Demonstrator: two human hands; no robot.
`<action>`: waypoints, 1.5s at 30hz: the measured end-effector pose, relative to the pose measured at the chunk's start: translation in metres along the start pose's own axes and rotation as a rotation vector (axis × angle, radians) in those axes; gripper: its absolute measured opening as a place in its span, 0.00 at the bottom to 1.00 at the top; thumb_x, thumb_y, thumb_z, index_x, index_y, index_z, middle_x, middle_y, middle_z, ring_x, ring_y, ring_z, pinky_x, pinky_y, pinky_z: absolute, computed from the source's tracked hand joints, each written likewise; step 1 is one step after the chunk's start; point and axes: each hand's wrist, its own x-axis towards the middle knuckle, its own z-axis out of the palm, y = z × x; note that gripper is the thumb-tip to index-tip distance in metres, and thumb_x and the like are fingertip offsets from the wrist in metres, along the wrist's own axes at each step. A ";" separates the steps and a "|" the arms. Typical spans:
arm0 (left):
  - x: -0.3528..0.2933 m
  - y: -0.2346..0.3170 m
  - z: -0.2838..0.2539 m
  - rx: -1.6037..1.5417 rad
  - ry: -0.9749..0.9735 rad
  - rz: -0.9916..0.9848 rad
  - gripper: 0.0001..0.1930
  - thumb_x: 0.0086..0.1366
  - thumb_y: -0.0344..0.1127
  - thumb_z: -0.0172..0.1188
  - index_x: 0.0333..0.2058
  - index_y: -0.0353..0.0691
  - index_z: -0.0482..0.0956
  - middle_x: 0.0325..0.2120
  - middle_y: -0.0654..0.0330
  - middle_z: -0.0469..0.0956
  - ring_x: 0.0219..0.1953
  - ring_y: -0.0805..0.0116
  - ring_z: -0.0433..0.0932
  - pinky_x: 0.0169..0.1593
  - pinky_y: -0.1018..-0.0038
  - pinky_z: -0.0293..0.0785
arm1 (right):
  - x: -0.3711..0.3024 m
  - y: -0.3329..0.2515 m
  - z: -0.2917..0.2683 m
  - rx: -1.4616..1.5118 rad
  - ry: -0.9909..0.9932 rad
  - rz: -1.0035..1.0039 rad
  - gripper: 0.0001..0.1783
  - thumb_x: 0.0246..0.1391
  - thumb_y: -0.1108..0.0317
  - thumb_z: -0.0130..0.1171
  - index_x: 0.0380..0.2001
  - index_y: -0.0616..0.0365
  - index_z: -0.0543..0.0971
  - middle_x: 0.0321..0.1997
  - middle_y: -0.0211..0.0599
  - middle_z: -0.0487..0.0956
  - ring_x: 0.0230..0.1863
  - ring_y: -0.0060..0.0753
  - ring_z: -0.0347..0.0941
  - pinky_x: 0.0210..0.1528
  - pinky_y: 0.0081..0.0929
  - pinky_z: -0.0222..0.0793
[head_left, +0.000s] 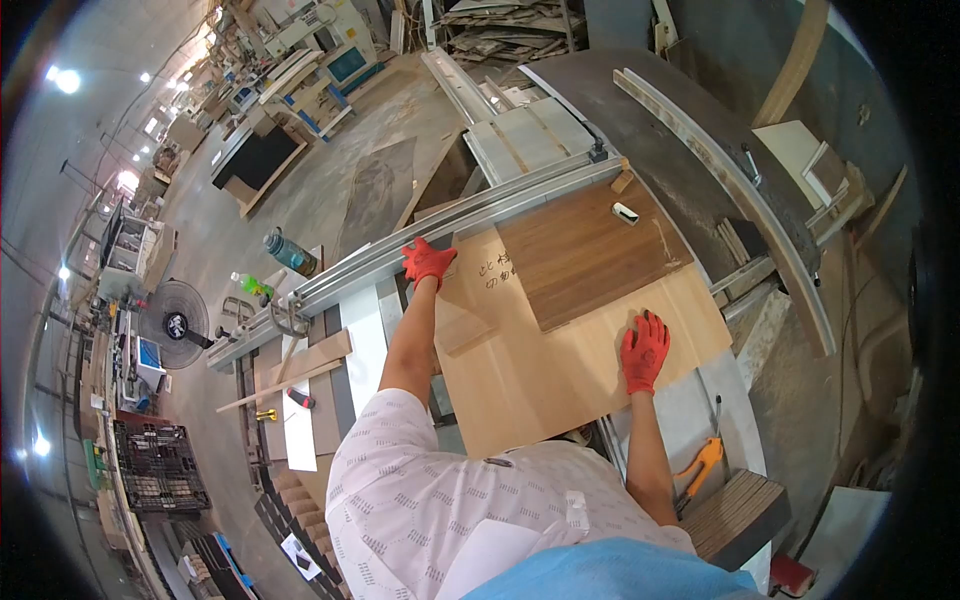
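A wide light-wood board (575,375) lies in front of me on a saw table, with a darker brown panel (590,255) on top of its far right part. Handwritten marks show on the pale wood left of the panel. My left hand (429,262), in a red glove, rests at the board's far left corner beside the long metal fence (375,270), fingers spread. My right hand (645,352), also red-gloved, lies flat on the pale wood near the right side, fingers stretched out. Neither hand grips anything. A small white-and-black item (625,213) sits on the brown panel.
An orange air gun (703,460) and a stack of wood strips (735,515) lie at the near right. Left of the board are loose strips (310,360), a clamp (290,318) and a blue bottle (290,252). A fan (176,323) stands farther left.
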 end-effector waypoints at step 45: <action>-0.065 0.212 0.200 -0.497 -0.126 1.077 0.34 0.55 0.48 0.77 0.59 0.45 0.76 0.58 0.52 0.78 0.62 0.47 0.72 0.64 0.48 0.67 | 0.079 0.083 -0.120 0.624 0.000 0.681 0.24 0.77 0.59 0.51 0.68 0.57 0.76 0.69 0.37 0.76 0.71 0.34 0.68 0.76 0.32 0.57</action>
